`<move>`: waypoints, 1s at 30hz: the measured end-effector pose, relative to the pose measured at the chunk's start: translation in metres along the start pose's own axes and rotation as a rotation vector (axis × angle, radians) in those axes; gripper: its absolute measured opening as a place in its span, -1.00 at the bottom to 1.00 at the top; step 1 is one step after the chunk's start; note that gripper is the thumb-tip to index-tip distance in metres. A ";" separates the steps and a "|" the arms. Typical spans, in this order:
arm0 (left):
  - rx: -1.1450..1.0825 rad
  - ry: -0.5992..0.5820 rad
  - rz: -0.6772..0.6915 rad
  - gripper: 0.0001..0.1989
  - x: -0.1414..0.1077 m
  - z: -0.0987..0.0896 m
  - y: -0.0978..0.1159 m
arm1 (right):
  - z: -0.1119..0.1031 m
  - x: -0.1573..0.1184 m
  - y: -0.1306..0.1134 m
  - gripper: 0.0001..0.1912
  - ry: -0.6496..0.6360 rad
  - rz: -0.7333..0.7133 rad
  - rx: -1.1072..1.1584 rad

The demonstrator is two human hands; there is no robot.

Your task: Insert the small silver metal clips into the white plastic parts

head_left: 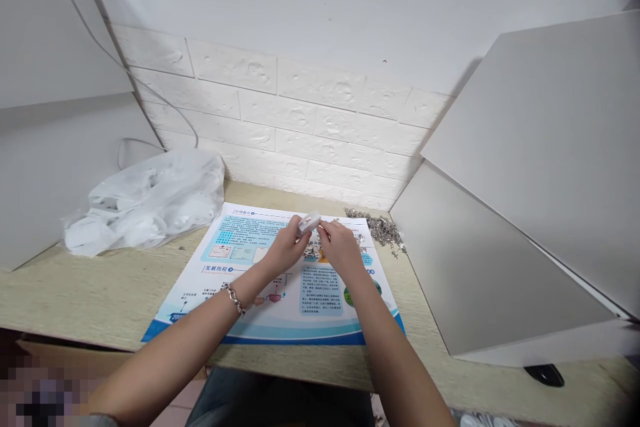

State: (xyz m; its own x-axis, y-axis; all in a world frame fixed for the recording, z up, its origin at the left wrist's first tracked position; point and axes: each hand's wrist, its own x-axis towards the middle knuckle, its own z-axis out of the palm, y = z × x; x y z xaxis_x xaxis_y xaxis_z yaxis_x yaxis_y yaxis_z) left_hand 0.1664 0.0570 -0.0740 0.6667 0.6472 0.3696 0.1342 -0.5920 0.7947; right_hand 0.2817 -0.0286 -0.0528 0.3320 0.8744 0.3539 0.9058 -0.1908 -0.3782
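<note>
Holding a smooth, hollow-looking white plastic pc over the glossy printed sheet, we've our L hand curled snugly round it. Our R hand has fingers bunched near its R end; can't tell if they grip anything. Jagged silvery metal bits heap on our wood-grain bench, w/ a crinkled translucent plastic bag far L.
</note>
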 end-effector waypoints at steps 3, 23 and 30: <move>-0.003 0.004 0.010 -0.81 0.000 0.000 -0.001 | 0.002 0.000 0.000 -0.72 0.021 0.001 0.009; 0.056 0.016 0.028 -0.86 -0.003 0.003 -0.002 | 0.007 -0.001 -0.002 -0.72 0.038 0.037 -0.006; 0.115 0.055 -0.006 -0.88 -0.006 0.009 0.002 | 0.011 0.000 -0.006 -0.72 0.050 0.092 -0.022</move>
State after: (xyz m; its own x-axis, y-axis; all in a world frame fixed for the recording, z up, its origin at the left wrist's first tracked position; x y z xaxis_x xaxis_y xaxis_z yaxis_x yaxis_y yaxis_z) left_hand 0.1690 0.0481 -0.0789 0.6249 0.6743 0.3935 0.2235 -0.6375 0.7373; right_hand 0.2728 -0.0223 -0.0599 0.4263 0.8293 0.3612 0.8763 -0.2796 -0.3923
